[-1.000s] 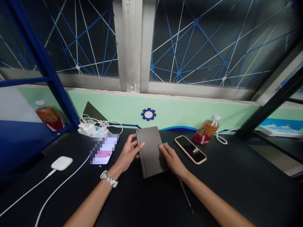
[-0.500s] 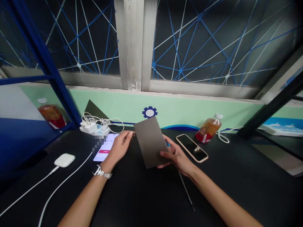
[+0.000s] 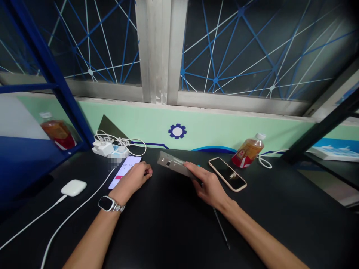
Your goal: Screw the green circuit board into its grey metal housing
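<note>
In my right hand is a flat grey box, tilted so that its narrow edge with small cut-outs faces me. My fingers lie over its right end and my thumb is beneath. A thin metal rod with a pointed tip sticks out below that hand; its other end is hidden. My left hand rests beside and partly over a lit phone, apart from the box. Its fingers are curled together, and whatever they may hold is hidden. A watch is on the left wrist.
A dark phone in a pale case lies right of the box, near a drink bottle. At left are a white earbud case on a cable and a power strip with plugs. The wall stands behind the black table.
My right hand has turned the box from showing its broad face to lying nearly edge-on. My left hand has moved slightly left, away from the box, and its fingers have curled.
</note>
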The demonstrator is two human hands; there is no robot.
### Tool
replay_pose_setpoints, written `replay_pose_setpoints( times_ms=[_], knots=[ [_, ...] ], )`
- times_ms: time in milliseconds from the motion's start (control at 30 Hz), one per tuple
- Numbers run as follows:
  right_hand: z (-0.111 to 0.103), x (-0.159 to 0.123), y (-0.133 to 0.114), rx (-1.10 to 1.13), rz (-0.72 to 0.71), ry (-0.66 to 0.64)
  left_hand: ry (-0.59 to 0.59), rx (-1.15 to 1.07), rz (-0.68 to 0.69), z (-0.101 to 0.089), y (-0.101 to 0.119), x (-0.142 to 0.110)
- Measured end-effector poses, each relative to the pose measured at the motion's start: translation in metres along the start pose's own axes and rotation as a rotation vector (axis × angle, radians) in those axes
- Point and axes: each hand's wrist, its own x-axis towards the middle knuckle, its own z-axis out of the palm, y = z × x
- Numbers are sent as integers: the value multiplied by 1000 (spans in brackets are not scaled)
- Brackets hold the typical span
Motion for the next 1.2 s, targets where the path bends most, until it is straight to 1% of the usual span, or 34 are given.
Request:
replay_pose_setpoints(
  times_ms=[133, 333, 467, 567, 733, 833, 933, 1033, 1133, 1200],
  knots=[
    [6, -2, 8, -162, 0, -57, 17, -3, -6, 0, 3, -2],
    [12, -2, 14, -313, 23, -93, 18, 57, -10, -1, 7, -4],
    [14, 0, 15, -363, 28, -119, -8, 135, -19, -2, 15, -4],
    [13, 2, 14, -374, 45, -118, -5, 148, -18, -1, 21, -5],
    [14, 4, 15, -379, 67, -154, 2, 105, -4, 0, 19, -4],
    [17, 3, 15, -380, 73, -174, 51, 53, 29, -5, 19, -3],
    [21, 3, 16, -369, 61, -185, 180, -2, 105, -9, 25, 0],
    [25, 3, 19, -351, 49, -208, 273, -100, 194, -6, 38, 3],
    [25, 3, 18, -347, 7, -238, 286, -213, 256, 3, 53, 4],
    [19, 4, 13, -372, -1, -206, 278, -255, 287, 10, 62, 4]
  ],
)
